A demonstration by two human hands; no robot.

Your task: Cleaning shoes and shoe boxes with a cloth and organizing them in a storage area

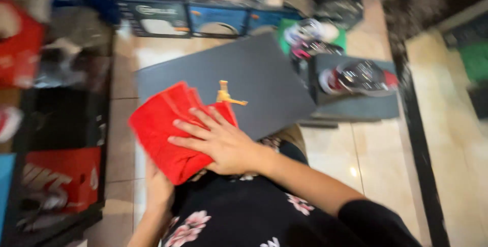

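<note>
On the red cloth [170,132], right hand [223,143] fingers [190,125] press flat, spread; left hand [158,188] grips beneath.

Shoe shop, stacked shoe boxes [66,176] along wall, boxed sneakers [358,76], tiled floor [376,160]

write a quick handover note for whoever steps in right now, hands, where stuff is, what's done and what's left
Right hand: flat on top of the red cloth, fingers spread, pressing it down.
Left hand: under the cloth's near edge, mostly hidden; grip cannot be told.
The cloth lies over the near corner of the grey box lid, beside its gold emblem.
An open grey box with a shoe in it sits to the right on the tiled floor.
Done: cloth is on the lid.
Left: most of the lid is uncovered; picture is blurred.
</note>
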